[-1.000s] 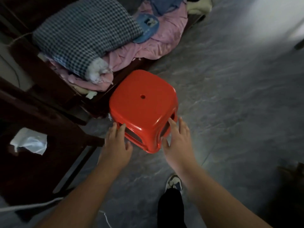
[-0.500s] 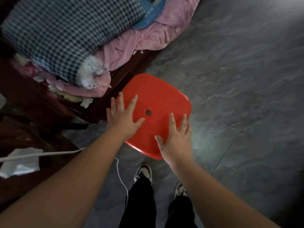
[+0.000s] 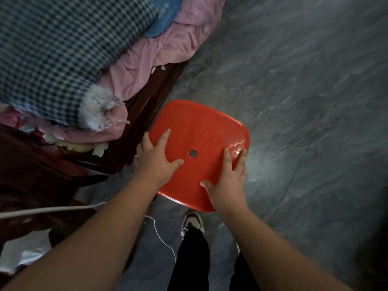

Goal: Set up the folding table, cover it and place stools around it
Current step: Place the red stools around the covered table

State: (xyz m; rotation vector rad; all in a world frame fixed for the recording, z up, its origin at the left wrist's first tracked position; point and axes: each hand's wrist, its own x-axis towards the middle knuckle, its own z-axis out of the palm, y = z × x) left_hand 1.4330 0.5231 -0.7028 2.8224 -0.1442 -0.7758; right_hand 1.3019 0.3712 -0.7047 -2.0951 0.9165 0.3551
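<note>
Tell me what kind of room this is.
Probably a bedroom at home: a dark wooden bed frame piled with a pink quilt and checked bedding, beside a grey tiled floor.

Glossy red plastic stool [image 3: 201, 143], matt woven checked quilt [image 3: 63, 49], crumpled pink cloth [image 3: 168, 49], polished dark wood frame [image 3: 147, 106].

The stool [image 3: 201, 143] stands on the floor [image 3: 304, 101], just right of the bed frame [image 3: 151, 101]. Both hands lie flat on its seat: left hand [image 3: 156, 158] at the left edge, right hand [image 3: 227, 183] at the near right corner. Bedding [image 3: 63, 49] is piled on the frame. A shoe [image 3: 192, 220] is just before the stool.
</note>
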